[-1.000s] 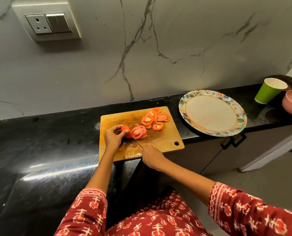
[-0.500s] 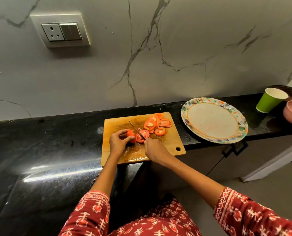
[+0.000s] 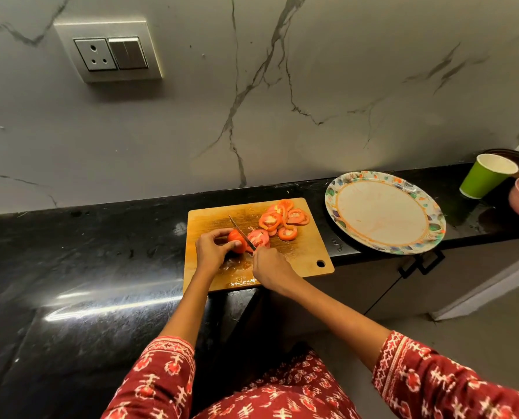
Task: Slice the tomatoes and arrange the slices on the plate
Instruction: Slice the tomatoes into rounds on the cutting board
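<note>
The right hand (image 3: 271, 269), nearest the body, grasps the handle of the knife (image 3: 241, 232); its fingers are curled round the handle. The blade runs from this hand away and to the left, its tip over the cutting board (image 3: 302, 258). The left hand (image 3: 211, 251) sits just left of the blade, with its fingers (image 3: 222, 232) curled over the uncut tomato piece (image 3: 236, 241) to pin it to the board. The blade lies against the right face of that piece, between the fingers and the last cut slice (image 3: 258, 237). The next cut therefore depends on the narrow gap between blade and fingertips. Farther back lie the finished slices (image 3: 282, 219). The plate (image 3: 331, 204) stands on the bench (image 3: 101, 252) to the right, holding no slices.
</note>
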The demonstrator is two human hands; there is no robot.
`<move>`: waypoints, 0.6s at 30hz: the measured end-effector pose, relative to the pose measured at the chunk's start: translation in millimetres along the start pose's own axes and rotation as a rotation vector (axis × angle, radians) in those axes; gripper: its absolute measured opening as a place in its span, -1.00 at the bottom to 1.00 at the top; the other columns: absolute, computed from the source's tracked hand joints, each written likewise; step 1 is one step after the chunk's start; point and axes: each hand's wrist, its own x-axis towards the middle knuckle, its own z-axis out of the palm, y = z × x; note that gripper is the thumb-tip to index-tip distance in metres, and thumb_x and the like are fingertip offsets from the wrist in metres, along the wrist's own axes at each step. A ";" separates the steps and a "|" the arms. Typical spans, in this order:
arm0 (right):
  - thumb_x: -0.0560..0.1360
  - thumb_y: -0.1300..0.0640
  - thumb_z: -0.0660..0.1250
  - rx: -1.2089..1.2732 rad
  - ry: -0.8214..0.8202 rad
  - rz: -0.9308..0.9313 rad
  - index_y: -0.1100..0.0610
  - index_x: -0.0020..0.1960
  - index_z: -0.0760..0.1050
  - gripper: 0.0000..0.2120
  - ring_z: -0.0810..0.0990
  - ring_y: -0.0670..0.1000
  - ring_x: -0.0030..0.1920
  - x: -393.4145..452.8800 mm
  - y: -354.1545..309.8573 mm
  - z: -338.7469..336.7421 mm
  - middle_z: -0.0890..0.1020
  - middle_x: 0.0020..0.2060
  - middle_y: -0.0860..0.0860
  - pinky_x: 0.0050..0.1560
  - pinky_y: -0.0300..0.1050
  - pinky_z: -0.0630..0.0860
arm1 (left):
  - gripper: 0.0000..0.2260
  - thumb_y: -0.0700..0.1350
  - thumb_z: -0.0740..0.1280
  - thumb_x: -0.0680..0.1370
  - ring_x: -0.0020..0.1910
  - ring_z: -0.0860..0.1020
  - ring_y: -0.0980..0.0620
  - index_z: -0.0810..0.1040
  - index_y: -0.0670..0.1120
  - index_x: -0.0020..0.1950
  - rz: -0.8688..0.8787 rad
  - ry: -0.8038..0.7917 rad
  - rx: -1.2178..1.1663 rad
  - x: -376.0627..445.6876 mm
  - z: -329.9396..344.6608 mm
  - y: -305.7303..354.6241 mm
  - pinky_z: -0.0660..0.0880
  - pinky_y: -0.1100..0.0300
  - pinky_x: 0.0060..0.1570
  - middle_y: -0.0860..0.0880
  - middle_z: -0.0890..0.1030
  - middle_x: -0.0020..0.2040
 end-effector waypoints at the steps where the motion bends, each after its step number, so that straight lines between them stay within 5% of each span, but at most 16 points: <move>1: 0.61 0.19 0.04 0.006 -0.004 -0.005 0.31 0.04 0.44 -0.75 0.56 0.28 0.02 1.4 -0.2 -0.1 0.58 0.00 0.28 -0.15 -0.04 0.38 | -0.68 -0.23 0.49 0.35 0.07 0.57 -0.08 0.60 -0.21 0.09 0.009 0.001 0.006 0.6 -0.8 -0.6 0.50 0.16 0.04 -0.16 0.62 0.09; 18: 0.61 0.20 0.08 0.045 -0.065 -0.008 0.31 0.10 0.42 -0.78 0.57 0.24 -0.01 19.7 -9.6 -1.2 0.59 -0.02 0.26 -0.21 -0.09 0.34 | -0.70 -0.24 0.51 0.32 0.00 0.55 0.04 0.62 -0.21 0.03 0.048 -0.005 0.022 1.9 -0.4 1.7 0.46 0.28 -0.03 -0.14 0.64 0.04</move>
